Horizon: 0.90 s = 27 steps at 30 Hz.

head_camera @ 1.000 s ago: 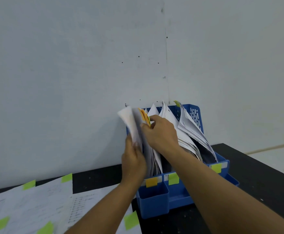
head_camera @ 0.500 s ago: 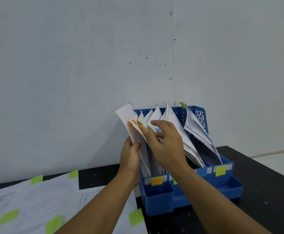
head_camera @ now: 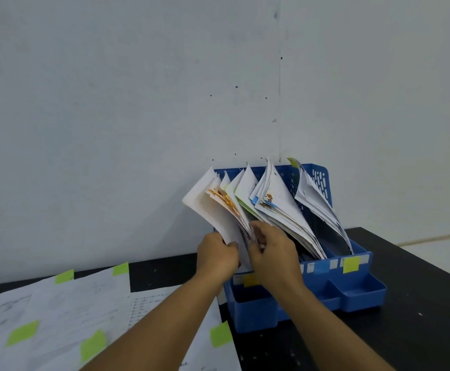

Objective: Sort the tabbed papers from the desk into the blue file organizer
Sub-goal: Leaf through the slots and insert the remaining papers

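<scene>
Tabbed papers (head_camera: 248, 199) stand fanned in the blue file organizer (head_camera: 352, 285), which sits on the black desk (head_camera: 419, 303) against the pale wall (head_camera: 111, 103). Compared with half a second ago, we see both hands lower on the leftmost bundle, near its base rather than its upper edges. Our left hand (head_camera: 216, 257) grips the outer white sheets from the left, fingers curled round them; our right hand (head_camera: 273, 253) pinches the neighbouring orange-tabbed sheets, just beside the left. The hands nearly touch. The right-hand slots hold further sheaves, leaning right, with a dark gap between them. Loose sheets with green tabs (head_camera: 58, 311) lie on the desk at the left; bare desk extends to the organizer's right.
</scene>
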Available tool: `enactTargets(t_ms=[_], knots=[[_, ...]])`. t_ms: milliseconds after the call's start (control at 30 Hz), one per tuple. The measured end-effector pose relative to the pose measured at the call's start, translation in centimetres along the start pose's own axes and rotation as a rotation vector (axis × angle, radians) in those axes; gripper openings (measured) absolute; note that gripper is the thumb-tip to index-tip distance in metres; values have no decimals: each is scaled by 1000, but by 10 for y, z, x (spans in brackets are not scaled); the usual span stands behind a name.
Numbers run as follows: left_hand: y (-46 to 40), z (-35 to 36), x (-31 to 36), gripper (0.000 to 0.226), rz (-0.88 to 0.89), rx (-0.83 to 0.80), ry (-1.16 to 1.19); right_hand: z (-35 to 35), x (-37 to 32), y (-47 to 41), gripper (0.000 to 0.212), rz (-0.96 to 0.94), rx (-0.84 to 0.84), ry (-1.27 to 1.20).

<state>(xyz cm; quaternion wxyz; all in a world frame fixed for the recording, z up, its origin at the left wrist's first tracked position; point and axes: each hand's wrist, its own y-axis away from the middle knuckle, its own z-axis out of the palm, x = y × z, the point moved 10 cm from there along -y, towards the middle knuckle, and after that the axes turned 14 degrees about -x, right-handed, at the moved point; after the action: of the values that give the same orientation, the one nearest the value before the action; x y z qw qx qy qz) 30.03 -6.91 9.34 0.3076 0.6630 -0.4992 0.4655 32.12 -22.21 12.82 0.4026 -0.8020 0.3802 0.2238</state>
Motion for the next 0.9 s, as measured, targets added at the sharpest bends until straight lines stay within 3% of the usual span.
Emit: enactTargets(t_ms=[67,233,467,633,700,900], knots=[[1,2,-4,17,-57,-28,-34,-4,-2,-5,29,0,21,-16],[4,-2,-10,20,-144,-105,160,0,-6,-3,35,-25,-30,-26],[13,-13,-4,8,-120,-90,181,10,-7,1,36,-58,-36,-16],[32,-29,-3,42,-24,-194,206,0,-18,16,37,-112,61,39],[48,-51,-17,54,-34,-151,165,3,-24,30,36,-152,84,73],[119,-113,-80,38,-101,-48,-160,42,-25,82,29,-50,-138,-28]])
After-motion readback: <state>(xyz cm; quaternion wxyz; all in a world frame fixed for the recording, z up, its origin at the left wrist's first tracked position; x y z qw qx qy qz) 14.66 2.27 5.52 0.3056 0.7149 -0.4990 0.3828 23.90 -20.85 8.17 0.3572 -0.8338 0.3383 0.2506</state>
